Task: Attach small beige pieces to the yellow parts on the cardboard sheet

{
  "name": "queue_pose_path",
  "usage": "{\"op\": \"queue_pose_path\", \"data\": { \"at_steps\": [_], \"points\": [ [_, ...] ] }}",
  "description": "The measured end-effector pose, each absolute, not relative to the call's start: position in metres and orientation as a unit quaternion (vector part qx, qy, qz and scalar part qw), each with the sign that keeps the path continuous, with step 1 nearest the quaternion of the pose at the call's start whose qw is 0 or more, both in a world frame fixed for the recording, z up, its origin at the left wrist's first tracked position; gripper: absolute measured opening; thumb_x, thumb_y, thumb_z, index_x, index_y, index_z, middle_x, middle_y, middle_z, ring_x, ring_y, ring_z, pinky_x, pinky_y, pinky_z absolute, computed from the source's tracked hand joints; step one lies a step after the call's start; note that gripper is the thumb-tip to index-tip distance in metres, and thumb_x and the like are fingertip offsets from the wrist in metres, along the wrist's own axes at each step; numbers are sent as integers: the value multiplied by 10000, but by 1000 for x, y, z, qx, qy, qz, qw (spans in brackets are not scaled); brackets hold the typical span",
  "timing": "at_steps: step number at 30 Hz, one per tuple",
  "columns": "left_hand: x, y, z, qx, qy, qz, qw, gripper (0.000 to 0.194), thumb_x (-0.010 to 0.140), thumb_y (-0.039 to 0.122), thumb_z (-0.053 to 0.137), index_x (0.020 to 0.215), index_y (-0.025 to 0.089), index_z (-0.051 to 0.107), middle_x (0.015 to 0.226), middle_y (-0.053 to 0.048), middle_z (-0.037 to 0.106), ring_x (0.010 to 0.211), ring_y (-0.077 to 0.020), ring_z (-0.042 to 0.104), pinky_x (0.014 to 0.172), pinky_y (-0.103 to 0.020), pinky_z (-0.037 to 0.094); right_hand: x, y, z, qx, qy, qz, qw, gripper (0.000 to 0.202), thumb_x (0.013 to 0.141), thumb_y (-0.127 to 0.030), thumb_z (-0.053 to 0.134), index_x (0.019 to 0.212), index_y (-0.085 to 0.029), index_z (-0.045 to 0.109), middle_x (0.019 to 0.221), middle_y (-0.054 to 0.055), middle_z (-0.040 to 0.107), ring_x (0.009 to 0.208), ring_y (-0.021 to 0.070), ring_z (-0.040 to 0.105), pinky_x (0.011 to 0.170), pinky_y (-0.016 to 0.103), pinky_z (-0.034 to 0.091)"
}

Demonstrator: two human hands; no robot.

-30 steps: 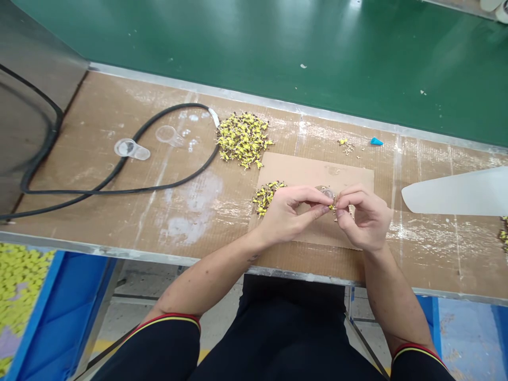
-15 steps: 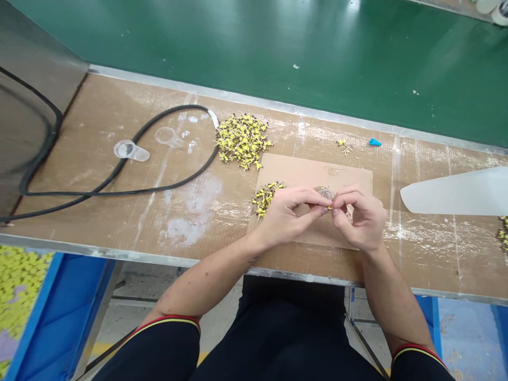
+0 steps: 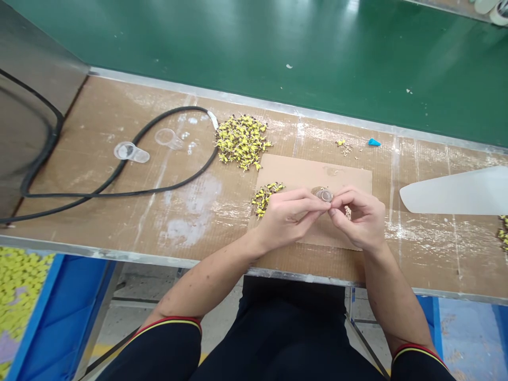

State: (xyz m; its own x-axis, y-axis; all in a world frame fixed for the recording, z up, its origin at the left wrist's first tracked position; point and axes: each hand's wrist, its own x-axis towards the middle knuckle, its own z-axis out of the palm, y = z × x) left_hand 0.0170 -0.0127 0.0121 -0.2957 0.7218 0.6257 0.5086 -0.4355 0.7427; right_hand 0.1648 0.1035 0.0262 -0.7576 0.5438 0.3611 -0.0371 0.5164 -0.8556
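Note:
Over a flat cardboard sheet [image 3: 313, 168], my left hand [image 3: 291, 216] and my right hand [image 3: 359, 216] meet at the fingertips, each in a pinch. What they hold between them is too small and hidden to make out. Just beyond the fingertips sits a small clear round container [image 3: 324, 194]. A small pile of yellow and dark pieces [image 3: 262, 200] lies on the sheet left of my left hand. Tiny pale bits [image 3: 348, 212] show beside my right hand's fingers.
Farther back lies a larger pile of yellow pieces [image 3: 242, 140]. A black cable [image 3: 159, 189] loops near two clear plastic scoops [image 3: 137, 154] on the left. A blue cone [image 3: 373, 142] is behind, a white panel [image 3: 456, 191] at right. Blue bins [image 3: 63, 301] stand below.
The yellow bit visible between my fingertips before is now out of sight. My left fingers have closed together more, and both hands have shifted only slightly.

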Motion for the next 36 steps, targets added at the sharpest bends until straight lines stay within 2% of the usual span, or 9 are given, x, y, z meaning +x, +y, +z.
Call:
{"op": "queue_pose_path", "data": {
  "at_steps": [2,6,10,19,24,27,29,32,36],
  "points": [
    [17,-13,11,599,520,605,63,176,894,44,709,1003,178,742,900,-44,801,802,-124,773,771,-196,617,165,103,27,-159,-807,482,303,160,799,-71,681,767,-228,679,717,-13,664,625,127,578,552,272,455],
    [18,-14,8,595,522,610,51,405,905,60,690,1271,216,617,921,-8,795,852,-127,783,855,-218,620,165,103,30,-178,-797,503,285,158,786,-73,691,744,-225,688,704,-12,658,622,126,577,559,273,452],
    [21,-16,4,580,523,618,91,515,910,64,670,1365,242,505,878,21,742,823,-122,770,855,-232,621,164,102,31,-191,-781,529,271,161,763,-69,690,715,-223,688,672,-20,632,592,117,546,535,263,426],
    [24,-18,5,555,524,630,146,491,907,63,664,1311,250,456,839,41,695,799,-119,756,785,-230,607,163,103,29,-196,-747,586,245,155,758,-84,692,689,-220,668,641,-25,606,583,115,529,523,253,405],
    [25,-17,4,544,513,643,167,446,910,80,672,1276,245,479,827,39,690,790,-116,749,779,-226,600,165,104,26,-189,-752,585,237,150,777,-94,699,701,-221,677,645,-20,610,584,118,533,520,257,410],
    [22,-12,2,554,504,641,168,368,911,101,684,1220,227,529,825,28,711,779,-110,741,802,-238,598,168,106,27,-190,-771,561,235,126,823,-109,703,777,-225,723,721,-2,650,597,118,549,529,264,431],
    [12,-8,1,547,518,643,139,300,899,119,703,1156,213,581,828,19,729,778,-109,737,812,-247,599,172,109,29,-188,-771,558,241,131,857,-139,714,915,-246,764,830,15,677,645,124,577,546,269,462],
    [-20,-3,-3,461,580,669,55,206,868,154,725,1053,196,645,831,3,735,753,-111,724,746,-242,595,178,114,31,-194,-739,571,299,280,870,-176,741,1120,-299,767,923,19,660,758,142,613,593,268,506],
    [-84,-5,-14,285,673,682,-35,117,829,171,737,924,178,670,793,-11,721,720,-114,694,681,-230,558,184,121,30,-220,-720,552,358,280,902,-198,725,1154,-312,763,862,1,633,717,125,589,569,249,483]
  ]
}}
